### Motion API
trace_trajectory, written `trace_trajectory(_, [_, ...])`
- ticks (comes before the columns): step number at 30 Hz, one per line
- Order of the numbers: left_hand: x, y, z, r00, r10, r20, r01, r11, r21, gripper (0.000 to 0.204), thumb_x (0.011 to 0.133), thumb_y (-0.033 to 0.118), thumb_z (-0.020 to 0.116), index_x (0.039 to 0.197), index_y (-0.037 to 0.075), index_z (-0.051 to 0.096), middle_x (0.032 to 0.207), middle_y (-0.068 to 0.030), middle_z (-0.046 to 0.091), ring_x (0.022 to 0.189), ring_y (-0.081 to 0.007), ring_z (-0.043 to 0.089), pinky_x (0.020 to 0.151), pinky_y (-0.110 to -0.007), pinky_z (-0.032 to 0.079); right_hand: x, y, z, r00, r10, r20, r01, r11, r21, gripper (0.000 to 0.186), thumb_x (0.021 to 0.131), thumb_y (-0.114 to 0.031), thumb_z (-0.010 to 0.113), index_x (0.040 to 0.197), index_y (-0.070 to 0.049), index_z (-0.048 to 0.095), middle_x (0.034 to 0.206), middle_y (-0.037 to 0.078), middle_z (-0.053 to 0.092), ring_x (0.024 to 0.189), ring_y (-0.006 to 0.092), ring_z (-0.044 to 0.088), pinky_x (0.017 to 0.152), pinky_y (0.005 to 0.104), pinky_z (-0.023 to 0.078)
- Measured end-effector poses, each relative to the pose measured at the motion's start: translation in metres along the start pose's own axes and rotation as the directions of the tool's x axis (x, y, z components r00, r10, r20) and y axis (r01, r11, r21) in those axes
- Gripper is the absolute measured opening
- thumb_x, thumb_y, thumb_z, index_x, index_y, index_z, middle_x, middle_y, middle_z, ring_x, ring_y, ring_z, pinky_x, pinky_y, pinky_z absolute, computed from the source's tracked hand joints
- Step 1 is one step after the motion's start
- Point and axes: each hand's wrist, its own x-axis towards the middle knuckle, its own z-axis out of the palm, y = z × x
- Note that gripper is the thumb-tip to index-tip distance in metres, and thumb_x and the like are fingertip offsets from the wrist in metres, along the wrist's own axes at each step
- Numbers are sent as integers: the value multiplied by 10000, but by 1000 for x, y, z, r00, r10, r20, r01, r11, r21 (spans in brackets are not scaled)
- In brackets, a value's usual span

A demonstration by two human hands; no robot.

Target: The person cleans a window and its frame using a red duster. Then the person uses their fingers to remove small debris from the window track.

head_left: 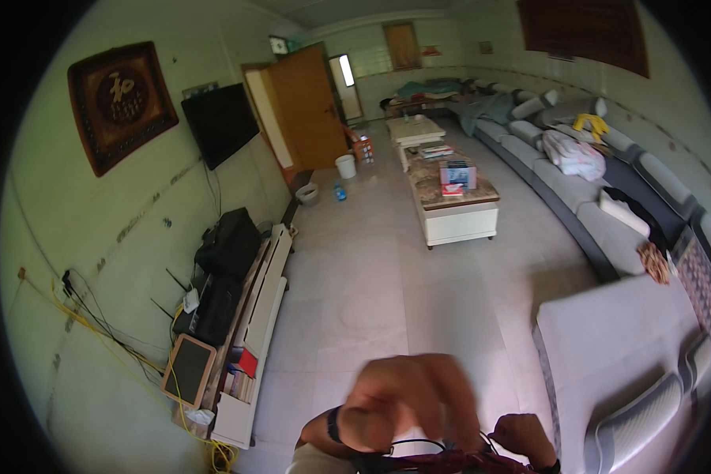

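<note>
My left hand, a black band on its wrist, is raised close in front of me at the lower middle. Its fingers bend downward and are smeared by motion, so their grip does not show. Lower and to the right, my right hand is closed like a fist, and whatever is in it is hidden. Between the two hands, at the bottom edge, lies a dark red item whose kind I cannot make out. Thin dark cord-like loops rise from it near both hands.
A long grey sofa runs along the right, with a nearer section at lower right. A coffee table stands mid-room. On the left are a low TV cabinet, yellow cables and a white bucket.
</note>
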Motion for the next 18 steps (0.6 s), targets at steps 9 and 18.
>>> trace_trajectory(9, [176,-110,-217,856,516,40,-449,778,-439,659,939,608,414,1007,-29,571,907,-129,560,669,-148,550,637,-287,501,326,92,-132,914,-219,-343,260,963,77,267,649,-153,798,644,-70,544,613,81,557,547,289,557,499,389,437])
trace_trajectory(18, [238,-67,-496,921,385,-63,-385,871,-306,543,941,508,486,952,-25,583,863,-126,555,640,-157,524,551,-266,436,633,116,-141,906,-391,-164,408,909,88,226,705,-188,771,683,-75,576,645,69,582,568,269,580,510,381,448])
